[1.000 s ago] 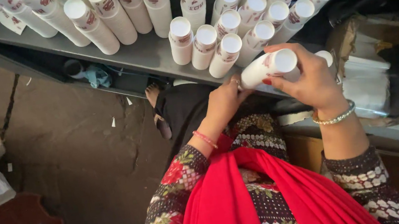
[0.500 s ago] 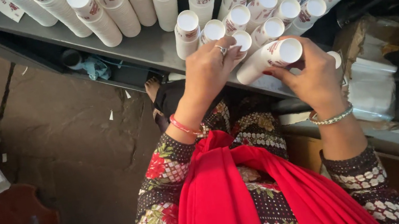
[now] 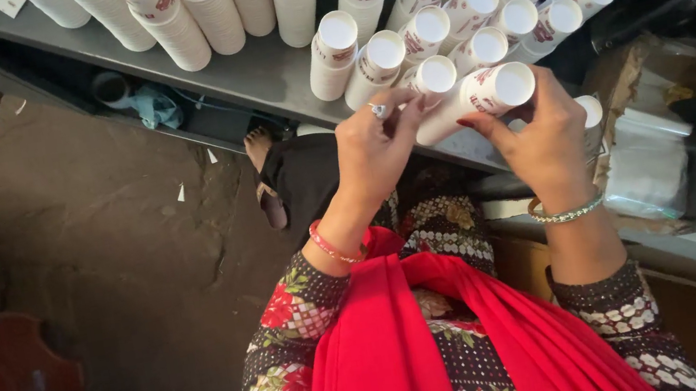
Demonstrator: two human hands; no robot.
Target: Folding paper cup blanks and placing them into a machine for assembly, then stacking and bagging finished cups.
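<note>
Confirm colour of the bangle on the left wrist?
Coral-red bangle on the left hand; head view.

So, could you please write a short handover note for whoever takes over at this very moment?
Left hand: fingers on the lower end of a stack of white paper cups.
Right hand: grips the same stack near its open top, held tilted above the shelf's edge.
Done: many cup stacks stand in rows on the grey shelf.
Left: the held stack is not yet on the shelf.

Soft even light from above, bright white cups (image 3: 386, 54), dim floor (image 3: 94, 236) beneath, sharp focus, slight wide-angle stretch at edges
</note>
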